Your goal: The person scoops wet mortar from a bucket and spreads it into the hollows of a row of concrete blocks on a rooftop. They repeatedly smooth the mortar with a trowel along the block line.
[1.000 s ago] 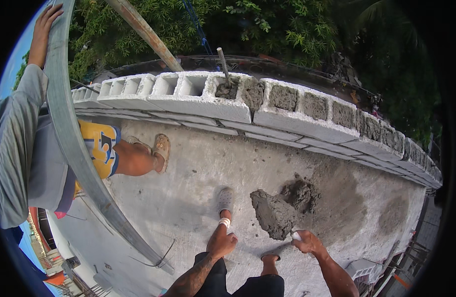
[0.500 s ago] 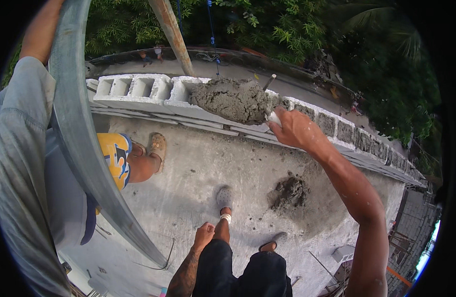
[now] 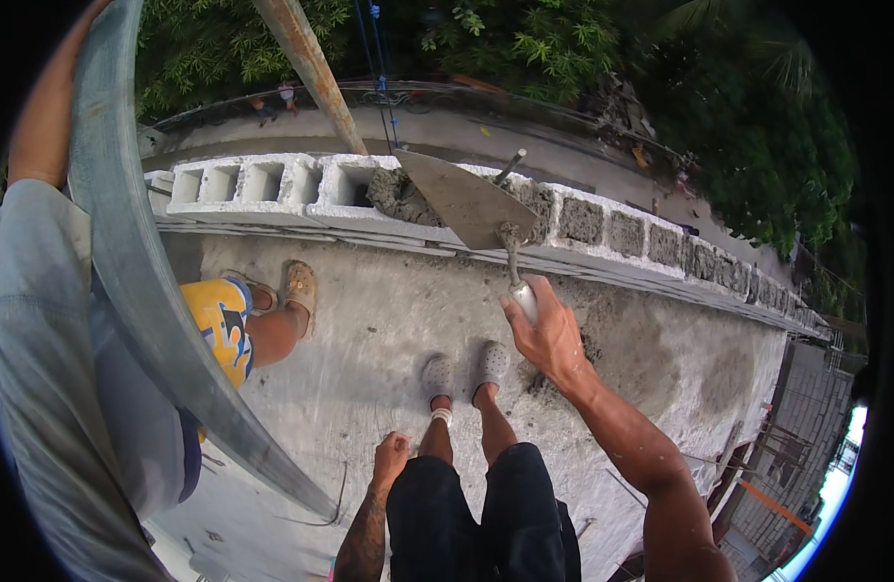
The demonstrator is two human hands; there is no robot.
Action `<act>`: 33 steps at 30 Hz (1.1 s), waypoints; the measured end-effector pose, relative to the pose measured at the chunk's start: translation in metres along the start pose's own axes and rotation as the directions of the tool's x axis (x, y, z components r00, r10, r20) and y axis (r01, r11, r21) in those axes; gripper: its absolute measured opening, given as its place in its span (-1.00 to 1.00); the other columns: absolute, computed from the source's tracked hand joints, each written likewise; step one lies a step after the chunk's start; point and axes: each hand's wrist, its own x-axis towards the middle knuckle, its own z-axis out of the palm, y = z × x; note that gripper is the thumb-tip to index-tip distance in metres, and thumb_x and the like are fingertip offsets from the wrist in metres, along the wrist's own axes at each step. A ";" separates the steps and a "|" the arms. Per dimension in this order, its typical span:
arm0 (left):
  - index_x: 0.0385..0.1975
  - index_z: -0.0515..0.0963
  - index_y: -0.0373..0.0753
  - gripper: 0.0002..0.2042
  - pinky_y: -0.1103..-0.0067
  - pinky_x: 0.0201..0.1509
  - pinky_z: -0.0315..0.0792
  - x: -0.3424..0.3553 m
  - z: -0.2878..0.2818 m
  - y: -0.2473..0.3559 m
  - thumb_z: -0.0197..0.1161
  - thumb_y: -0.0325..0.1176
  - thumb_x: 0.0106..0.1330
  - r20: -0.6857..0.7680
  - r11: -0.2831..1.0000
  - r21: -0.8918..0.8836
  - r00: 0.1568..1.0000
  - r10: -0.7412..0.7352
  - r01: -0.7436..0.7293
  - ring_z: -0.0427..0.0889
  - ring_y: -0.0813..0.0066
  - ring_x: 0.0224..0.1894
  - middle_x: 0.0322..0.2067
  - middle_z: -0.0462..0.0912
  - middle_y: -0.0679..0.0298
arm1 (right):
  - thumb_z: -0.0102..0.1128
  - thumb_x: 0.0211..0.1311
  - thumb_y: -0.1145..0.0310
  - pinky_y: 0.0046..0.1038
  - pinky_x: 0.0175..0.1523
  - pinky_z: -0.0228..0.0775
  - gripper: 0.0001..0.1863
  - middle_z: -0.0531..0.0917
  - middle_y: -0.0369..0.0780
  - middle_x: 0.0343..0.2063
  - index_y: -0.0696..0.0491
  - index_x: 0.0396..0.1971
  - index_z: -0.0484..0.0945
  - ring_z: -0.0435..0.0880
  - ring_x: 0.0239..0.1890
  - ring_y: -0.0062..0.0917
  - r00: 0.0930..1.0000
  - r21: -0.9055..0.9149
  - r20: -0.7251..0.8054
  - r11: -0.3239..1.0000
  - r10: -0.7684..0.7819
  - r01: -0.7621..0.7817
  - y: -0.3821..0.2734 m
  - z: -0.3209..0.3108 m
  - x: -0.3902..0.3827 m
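My right hand point(image 3: 549, 330) is closed round the pale handle of a pointed trowel point(image 3: 457, 199). The blade lies over the top of a hollow-block wall point(image 3: 243, 206), and the large mortar heap no longer shows on it. Just left of the blade, wet mortar point(image 3: 400, 197) sits in and around a block's cavity; the blade hides part of it. A thin rod point(image 3: 511, 167) sticks up behind the blade. My left hand point(image 3: 391, 458) hangs beside my left knee with its fingers curled and nothing visible in them.
On the left stands a co-worker in yellow shorts point(image 3: 214, 325), one sleeved arm raised by a long grey metal channel point(image 3: 166, 281) slanting across the view. A rusty pole point(image 3: 316, 73) and blue cord point(image 3: 379, 82) rise beyond the wall. A street point(image 3: 243, 136) lies below.
My right hand has drawn back toward me and turned the trowel. Its big mortar load has left the blade. My right foot has stepped forward beside the left.
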 end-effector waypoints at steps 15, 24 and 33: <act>-0.22 0.55 -0.30 -0.80 0.61 -0.36 0.50 -0.003 0.032 0.084 0.05 -0.32 0.44 -0.033 0.996 0.064 0.998 -0.058 0.060 0.60 0.58 -0.47 -0.50 0.62 0.25 | -0.09 0.49 0.03 -0.58 -0.75 0.15 -0.60 0.40 -0.32 -0.63 0.14 -0.15 0.38 0.34 -0.77 -0.64 0.632 0.659 0.752 -0.198 0.189 -0.725 -0.044 -0.038 0.002; -0.24 0.53 -0.35 -0.80 0.54 -0.33 0.52 -0.008 0.043 0.138 0.06 -0.33 0.43 0.015 0.987 -0.033 0.988 -0.156 0.156 0.62 0.50 -0.45 -0.50 0.62 0.21 | -0.23 0.51 0.01 -0.48 -0.81 0.24 -0.54 0.39 -0.28 -0.66 0.17 -0.16 0.35 0.37 -0.84 -0.54 0.577 0.646 0.763 -0.374 0.291 -0.666 -0.039 -0.050 0.019; -0.24 0.55 -0.34 -0.85 0.54 -0.33 0.51 -0.012 0.065 0.170 0.05 -0.44 0.38 0.002 0.997 0.051 0.998 -0.065 0.065 0.63 0.51 -0.42 -0.46 0.64 0.20 | -0.19 0.50 0.06 -0.53 -0.75 0.17 -0.61 0.40 -0.31 -0.66 0.14 -0.17 0.38 0.35 -0.80 -0.60 0.568 0.643 0.766 -0.333 0.300 -0.690 -0.048 -0.057 0.041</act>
